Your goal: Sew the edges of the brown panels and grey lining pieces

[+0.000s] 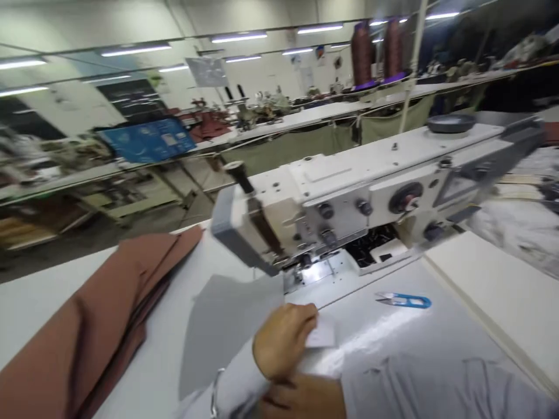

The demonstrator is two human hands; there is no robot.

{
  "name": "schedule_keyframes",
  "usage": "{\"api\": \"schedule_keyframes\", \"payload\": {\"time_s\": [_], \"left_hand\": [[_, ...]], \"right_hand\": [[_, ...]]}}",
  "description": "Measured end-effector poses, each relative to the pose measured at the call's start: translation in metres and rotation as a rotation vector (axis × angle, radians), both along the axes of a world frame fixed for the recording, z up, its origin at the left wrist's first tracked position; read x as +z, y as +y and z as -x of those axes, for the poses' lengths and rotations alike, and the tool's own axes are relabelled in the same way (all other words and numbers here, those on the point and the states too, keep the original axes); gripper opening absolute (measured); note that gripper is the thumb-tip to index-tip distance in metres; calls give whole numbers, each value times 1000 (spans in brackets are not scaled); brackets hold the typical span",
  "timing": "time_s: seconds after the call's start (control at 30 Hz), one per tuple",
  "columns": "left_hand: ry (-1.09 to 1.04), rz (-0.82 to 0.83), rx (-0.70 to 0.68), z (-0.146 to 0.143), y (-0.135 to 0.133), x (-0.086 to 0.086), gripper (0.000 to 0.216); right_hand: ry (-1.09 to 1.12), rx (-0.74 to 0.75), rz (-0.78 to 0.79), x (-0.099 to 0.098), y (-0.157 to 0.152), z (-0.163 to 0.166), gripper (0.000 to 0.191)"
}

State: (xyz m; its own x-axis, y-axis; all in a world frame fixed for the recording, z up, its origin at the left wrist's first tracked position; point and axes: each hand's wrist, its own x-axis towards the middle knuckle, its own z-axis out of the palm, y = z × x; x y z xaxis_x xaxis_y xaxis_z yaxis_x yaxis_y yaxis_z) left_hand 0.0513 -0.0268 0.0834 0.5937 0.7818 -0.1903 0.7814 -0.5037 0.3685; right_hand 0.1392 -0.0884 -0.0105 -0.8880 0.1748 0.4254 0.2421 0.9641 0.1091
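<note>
My left hand (286,340), coming in from the lower left with a band at its wrist, has its fingers curled at the edge of a small white label (322,334). The label appears pinched, just above the table. Below and partly behind it, my right hand (305,397) is closed with bent fingers; what it holds, if anything, is hidden. Just beyond both hands is the needle area of a white sewing machine (340,198). A pair of blue-handled thread snips (406,300) lies on the table to the right of the label.
Folded brown fabric (105,302) covers the table's left side. A pale board (498,297) lies at the right, with white cloth (519,227) behind it. The machine's arm spans the far side. Further back are other workbenches and thread cones (362,55).
</note>
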Motion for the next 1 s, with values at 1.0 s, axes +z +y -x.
{"api": "schedule_keyframes", "payload": {"time_s": [1.0], "left_hand": [[-200, -495, 92, 88, -20, -94, 42]], "right_hand": [[-64, 91, 243, 18, -6, -9, 26]]}}
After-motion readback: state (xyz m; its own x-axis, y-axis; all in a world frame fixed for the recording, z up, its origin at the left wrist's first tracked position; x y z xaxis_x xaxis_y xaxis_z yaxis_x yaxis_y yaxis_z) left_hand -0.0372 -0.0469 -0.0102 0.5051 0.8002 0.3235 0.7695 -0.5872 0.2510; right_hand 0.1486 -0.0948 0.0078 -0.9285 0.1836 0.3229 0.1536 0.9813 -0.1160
